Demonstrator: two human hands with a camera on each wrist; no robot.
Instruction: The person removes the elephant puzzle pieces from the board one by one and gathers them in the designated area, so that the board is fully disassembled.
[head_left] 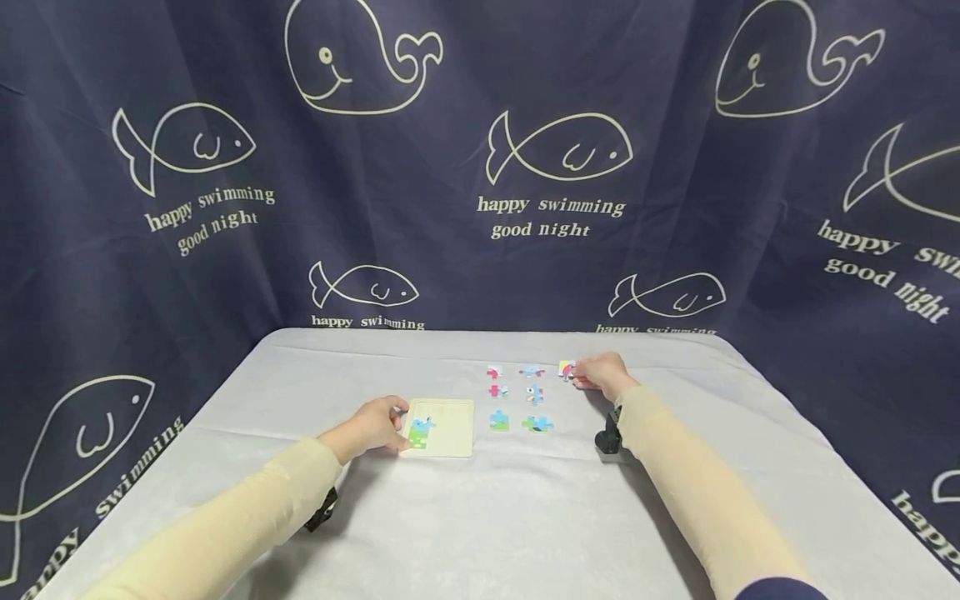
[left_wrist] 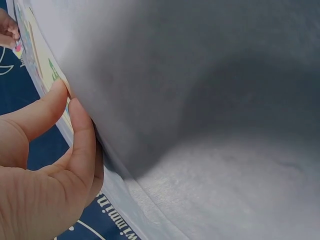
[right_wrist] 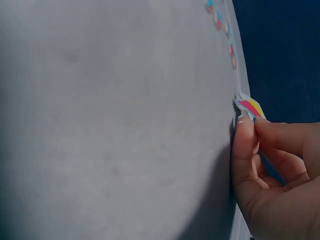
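Note:
A shallow cream puzzle tray [head_left: 454, 429] lies flat left of the table's middle, with joined green and blue puzzle pieces [head_left: 420, 430] along its left side. My left hand [head_left: 373, 427] grips the tray's left edge; in the left wrist view its thumb and fingers pinch the rim. At the far right, my right hand [head_left: 604, 373] pinches a puzzle piece [head_left: 566, 367] coloured yellow, pink and white between thumb and fingers. The right wrist view shows the same piece [right_wrist: 250, 106] at the fingertips, partly covered by them. I cannot tell whether it touches the table.
Several loose puzzle pieces lie in two columns between the tray and my right hand, among them a blue-green piece [head_left: 499, 421] and a pink one [head_left: 494, 372]. A grey-white cloth [head_left: 480, 525] covers the table. Behind hangs a dark blue curtain [head_left: 450, 200] with fish drawings.

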